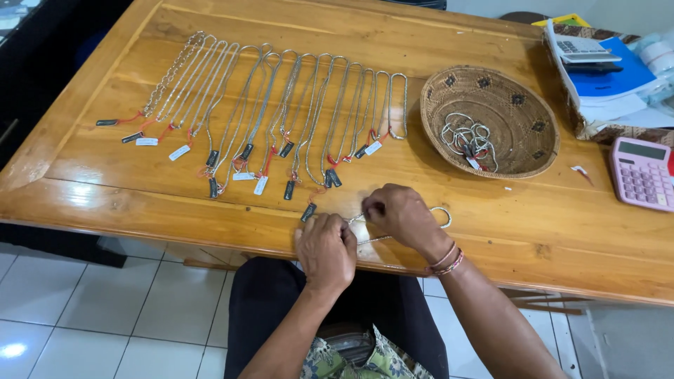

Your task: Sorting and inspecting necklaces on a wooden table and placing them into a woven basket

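We see a row of silver chains (281, 105) with small tags laid side by side across the wooden desk (491, 231). To their right sits a woven basket (519, 105) holding a tangle of more chains (469, 138). Farther right lie a pink calculator (642, 172) and a stack of papers (604, 77). Below, white floor tiles (91, 316).

- Silver chain (441, 214) lies near the desk's (547, 231) front edge, one loop curving out to the right.
- Its middle is hidden, pinched between both hands; a thin strand trails left beneath them.
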